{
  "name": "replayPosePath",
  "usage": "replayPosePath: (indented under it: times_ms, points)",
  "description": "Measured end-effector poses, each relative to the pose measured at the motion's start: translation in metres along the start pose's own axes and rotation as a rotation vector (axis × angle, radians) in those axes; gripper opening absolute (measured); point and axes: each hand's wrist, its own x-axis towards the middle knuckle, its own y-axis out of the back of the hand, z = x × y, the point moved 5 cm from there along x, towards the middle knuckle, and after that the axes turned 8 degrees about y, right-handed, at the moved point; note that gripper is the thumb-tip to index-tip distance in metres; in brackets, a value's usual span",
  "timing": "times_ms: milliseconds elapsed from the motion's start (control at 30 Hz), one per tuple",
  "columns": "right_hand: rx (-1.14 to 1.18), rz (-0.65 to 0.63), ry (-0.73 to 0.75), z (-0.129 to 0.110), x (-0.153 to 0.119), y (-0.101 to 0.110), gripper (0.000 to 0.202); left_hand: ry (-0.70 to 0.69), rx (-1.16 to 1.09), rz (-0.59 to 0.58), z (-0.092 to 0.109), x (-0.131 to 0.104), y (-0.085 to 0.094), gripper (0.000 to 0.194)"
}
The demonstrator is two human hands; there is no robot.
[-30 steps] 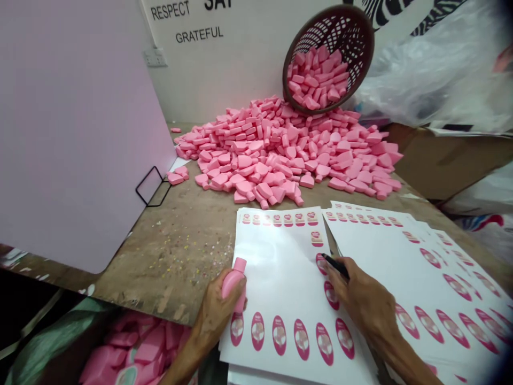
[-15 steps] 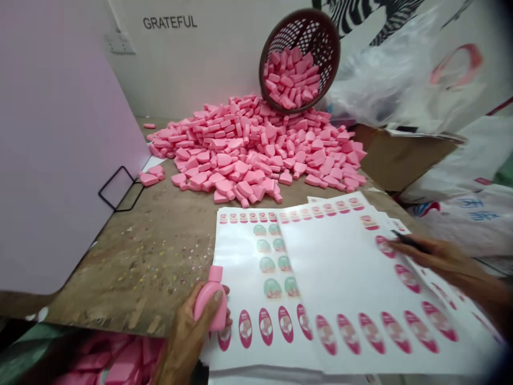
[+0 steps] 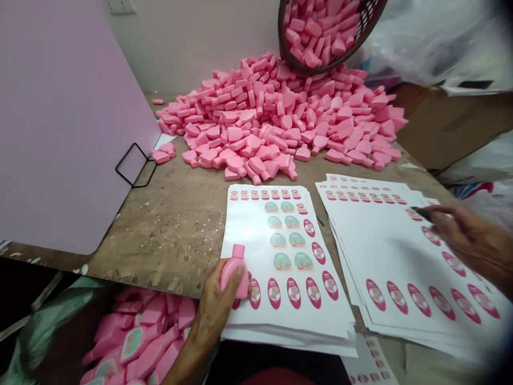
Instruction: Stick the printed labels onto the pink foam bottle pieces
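Observation:
In my left hand (image 3: 224, 305) is a small pink plastic bottle (image 3: 235, 278), cap end up, gripped between thumb and fingers over the lower left corner of a stack of sticker sheets (image 3: 244, 240). The top sheet carries green half-round labels (image 3: 296, 240) and pink oval labels (image 3: 293, 293). On the right lies a second stack of sticker sheets (image 3: 380, 240), its top sheet bare in the middle. My right hand (image 3: 473, 235) is closed on a thin black pointed tool (image 3: 422, 214), its tip by a small label at that sheet's upper right. I cannot make out the tool's kind.
A large heap of pink bottles (image 3: 256, 123) covers the table's back, below a tipped brown basket (image 3: 282, 48). At lower left, an open green bag (image 3: 44, 331) holds labelled pink bottles (image 3: 152, 358). A pale board (image 3: 72, 133) stands left; a cardboard box (image 3: 449, 117) sits right.
The right-hand sheet has shifted right, off the left stack, uncovering that stack's right-edge labels. My right hand has moved with it. My view has tilted down; the bottle stays in my left hand.

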Motion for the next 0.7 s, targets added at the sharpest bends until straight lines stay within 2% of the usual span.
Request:
replayPosePath:
  times_ms: [33, 100, 133, 167, 200, 267, 367, 500, 700]
  points:
    - [0.108, -0.098, 0.035, -0.030, -0.007, -0.011, 0.045, -0.014, 0.041, 0.002, 0.001, 0.000, 0.000, 0.038]
    - [0.246, -0.185, 0.163, -0.094, -0.026, -0.030, 0.033, -0.053, 0.103, 0.011, 0.006, -0.001, 0.000, 0.035]
    - [0.286, -0.197, 0.260, -0.124, -0.036, -0.039, 0.028, -0.073, 0.122, 0.019, 0.008, -0.001, 0.000, 0.033]
    - [0.288, -0.157, 0.353, -0.149, -0.045, -0.046, 0.023, -0.089, 0.129, 0.022, 0.011, -0.003, -0.001, 0.031]
    - [0.258, -0.136, 0.428, -0.169, -0.053, -0.055, 0.020, -0.098, 0.121, 0.021, 0.014, -0.004, -0.003, 0.030]
    - [0.231, -0.147, 0.507, -0.193, -0.064, -0.073, 0.018, -0.087, 0.053, 0.001, 0.018, -0.008, -0.011, 0.031]
    - [0.216, -0.179, 0.546, -0.201, -0.070, -0.091, 0.016, -0.037, -0.099, -0.086, 0.019, -0.013, -0.030, 0.034]
    - [0.170, -0.110, 0.569, -0.197, -0.071, -0.095, 0.012, -0.012, -0.182, -0.138, 0.016, -0.010, -0.055, 0.038]
    - [0.110, -0.073, 0.585, -0.199, -0.078, -0.095, 0.014, 0.020, -0.233, -0.142, 0.002, -0.004, -0.068, 0.038]
